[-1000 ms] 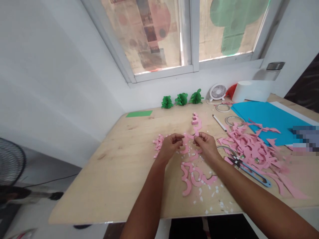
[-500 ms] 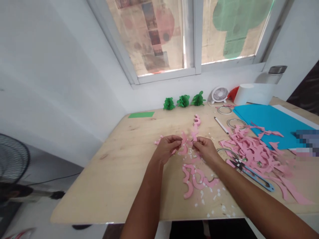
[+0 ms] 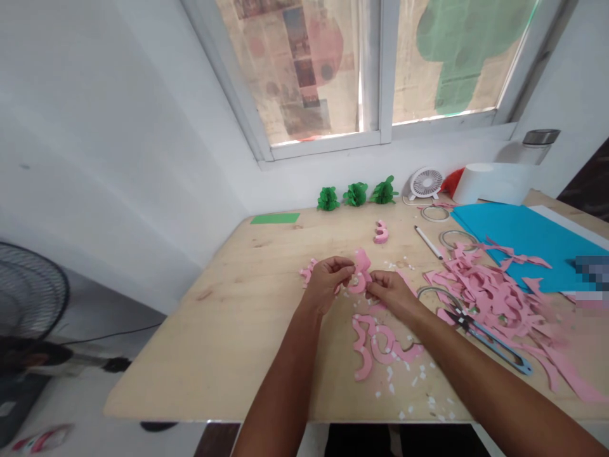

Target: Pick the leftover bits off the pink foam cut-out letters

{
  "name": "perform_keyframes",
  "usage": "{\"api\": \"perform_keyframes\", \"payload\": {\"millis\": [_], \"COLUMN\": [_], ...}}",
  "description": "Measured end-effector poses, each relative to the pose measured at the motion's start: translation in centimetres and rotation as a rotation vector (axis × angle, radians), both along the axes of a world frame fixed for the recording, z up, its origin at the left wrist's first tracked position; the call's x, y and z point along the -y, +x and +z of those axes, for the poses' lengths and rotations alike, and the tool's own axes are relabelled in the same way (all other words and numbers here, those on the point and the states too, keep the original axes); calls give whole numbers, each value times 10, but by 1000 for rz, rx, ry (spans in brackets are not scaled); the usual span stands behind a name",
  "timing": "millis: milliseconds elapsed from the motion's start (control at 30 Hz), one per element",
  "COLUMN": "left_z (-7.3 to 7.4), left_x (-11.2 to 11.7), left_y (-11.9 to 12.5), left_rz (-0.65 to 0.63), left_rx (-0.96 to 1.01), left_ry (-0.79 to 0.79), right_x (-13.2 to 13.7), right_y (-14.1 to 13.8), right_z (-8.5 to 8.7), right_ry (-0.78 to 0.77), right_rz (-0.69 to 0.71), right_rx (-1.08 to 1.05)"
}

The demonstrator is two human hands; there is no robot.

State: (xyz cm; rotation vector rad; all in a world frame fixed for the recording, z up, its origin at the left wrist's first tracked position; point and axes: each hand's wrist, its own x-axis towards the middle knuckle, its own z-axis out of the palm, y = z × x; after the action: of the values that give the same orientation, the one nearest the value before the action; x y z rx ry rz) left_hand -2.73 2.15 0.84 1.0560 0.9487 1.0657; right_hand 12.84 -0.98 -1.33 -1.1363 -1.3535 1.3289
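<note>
A scalloped pink paper piece (image 3: 362,260) is pinched between both hands over the middle of the wooden table. My left hand (image 3: 330,279) grips its left side between thumb and fingertips. On the right, my right hand (image 3: 391,291) pinches its lower edge. More pink paper (image 3: 309,270) lies partly behind my left hand. Curvy pink cutouts (image 3: 368,349) rest on the table nearer to me, with small white scraps (image 3: 391,387) around them. Farther back sits a stack of pink curved pieces (image 3: 381,232).
To the right are a heap of pink paper offcuts (image 3: 495,285), blue-handled snips (image 3: 499,349), a white pen (image 3: 428,242), wire rings (image 3: 457,240) and blue sheets (image 3: 518,238). Green paper ornaments (image 3: 356,194) and a small white fan (image 3: 426,184) line the wall. A green strip (image 3: 275,218) lies back left.
The scalloped paper between my hands has turned and now shows its broad face upright. My right hand has shifted slightly lower, and the whole view has moved a little.
</note>
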Motion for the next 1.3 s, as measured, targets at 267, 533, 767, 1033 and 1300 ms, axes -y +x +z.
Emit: {"api": "perform_keyframes", "payload": {"millis": [267,533,767,1033,1300], "left_z": [-3,-8,-8,-7,-7], "left_x": [0,-2,-3,-2,-1], "left_y": [2,3,5,6,7], "left_rz": [4,-8,-10,-15,6], "left_rx": [-20,35,60,52,76], "left_ry": [-6,-66,-91,-91,-102], "right_x": [1,2,2,1,1], "right_y": [0,-1,0,0,0], "right_z": [1,3,4,1,-1], "right_ry": [-13,8,30,16,35], "right_rz": [34,46,57,59,58], "right_rx": [-26,-24,-3,-8,-18]}}
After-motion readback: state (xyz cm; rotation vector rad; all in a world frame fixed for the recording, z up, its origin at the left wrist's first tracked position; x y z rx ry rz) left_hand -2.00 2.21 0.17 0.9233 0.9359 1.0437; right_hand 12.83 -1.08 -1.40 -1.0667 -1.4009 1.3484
